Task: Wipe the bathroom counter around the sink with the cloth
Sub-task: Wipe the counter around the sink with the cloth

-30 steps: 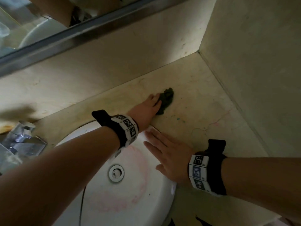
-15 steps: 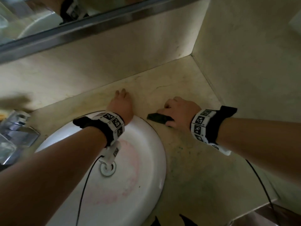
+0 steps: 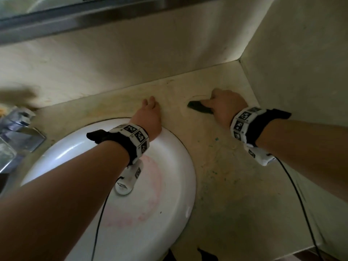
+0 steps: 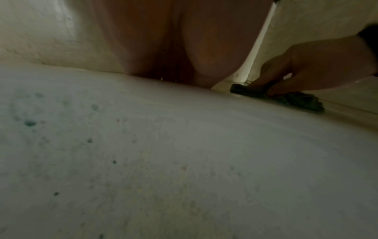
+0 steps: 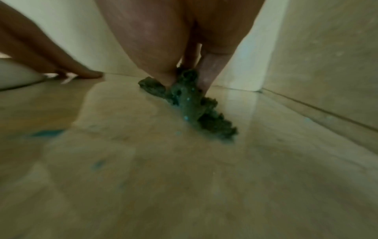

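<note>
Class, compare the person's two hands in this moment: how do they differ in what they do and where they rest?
The right hand grips the dark cloth; the left hand holds nothing, fingers straight. The left hand lies by the sink rim; the right hand is nearer the corner. Both rest on the counter.

My head camera looks steeply down over both forearms at the sink (image 3: pixel 120 204) and counter (image 3: pixel 226 185). Each wrist camera sits low, skimming along the counter toward the back wall. All three share the cloth (image 3: pixel 199 108) under my right hand (image 3: pixel 226 106).
</note>
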Motion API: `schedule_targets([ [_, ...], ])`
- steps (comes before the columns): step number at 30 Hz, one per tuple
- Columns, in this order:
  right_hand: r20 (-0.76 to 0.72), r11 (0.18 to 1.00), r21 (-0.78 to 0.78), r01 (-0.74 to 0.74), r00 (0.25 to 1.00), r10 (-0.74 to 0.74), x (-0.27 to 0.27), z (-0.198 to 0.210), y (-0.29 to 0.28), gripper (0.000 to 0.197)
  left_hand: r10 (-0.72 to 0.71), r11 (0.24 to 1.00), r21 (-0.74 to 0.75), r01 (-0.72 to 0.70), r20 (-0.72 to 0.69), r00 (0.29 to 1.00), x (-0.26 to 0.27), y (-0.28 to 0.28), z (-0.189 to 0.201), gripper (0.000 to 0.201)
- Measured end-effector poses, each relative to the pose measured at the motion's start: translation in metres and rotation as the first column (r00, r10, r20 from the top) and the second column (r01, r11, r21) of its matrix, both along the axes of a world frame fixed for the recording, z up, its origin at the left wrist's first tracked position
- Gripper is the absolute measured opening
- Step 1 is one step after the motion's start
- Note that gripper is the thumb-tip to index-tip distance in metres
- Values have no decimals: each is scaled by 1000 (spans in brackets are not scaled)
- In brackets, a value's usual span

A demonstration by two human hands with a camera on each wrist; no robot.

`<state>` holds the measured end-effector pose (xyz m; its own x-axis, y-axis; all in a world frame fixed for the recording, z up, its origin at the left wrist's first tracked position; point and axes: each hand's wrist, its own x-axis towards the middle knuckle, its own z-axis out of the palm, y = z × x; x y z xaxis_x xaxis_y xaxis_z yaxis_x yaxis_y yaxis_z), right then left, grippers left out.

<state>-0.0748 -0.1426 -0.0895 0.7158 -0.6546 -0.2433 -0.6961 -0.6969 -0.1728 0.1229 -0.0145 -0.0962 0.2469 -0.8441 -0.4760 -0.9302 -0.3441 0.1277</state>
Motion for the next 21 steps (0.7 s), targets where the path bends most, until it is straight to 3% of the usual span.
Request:
schedule_targets([
  [5,-6,938,157,-309,949,314,-34,4,74,35,-27,1000,7,27,4,1000,-1,2,6,68],
  [7,-114,907,150,-393,904,411,-45,2,77,50,-27,999,16,27,-3,1000,-2,3,9,67],
  [9,-161,958,181,-223,954,253,-41,4,65,35,-11,1000,3,11,2,1000,-2,2,15,62],
  [10,-101,978,199,-64,991,86,-36,2,54,30,-3,1000,-28,3,11,1000,-1,1,17,55],
  [12,45,962,186,202,976,-214,-30,-4,28,36,30,994,-107,-27,27,999,-1,-2,22,44],
  [15,-8,970,91,226,974,-226,-20,-5,3,34,126,975,-182,-126,-16,992,-2,-9,24,40],
  [21,-16,997,26,66,998,-66,27,2,-5,43,257,873,-361,-326,-227,939,4,-11,13,34],
])
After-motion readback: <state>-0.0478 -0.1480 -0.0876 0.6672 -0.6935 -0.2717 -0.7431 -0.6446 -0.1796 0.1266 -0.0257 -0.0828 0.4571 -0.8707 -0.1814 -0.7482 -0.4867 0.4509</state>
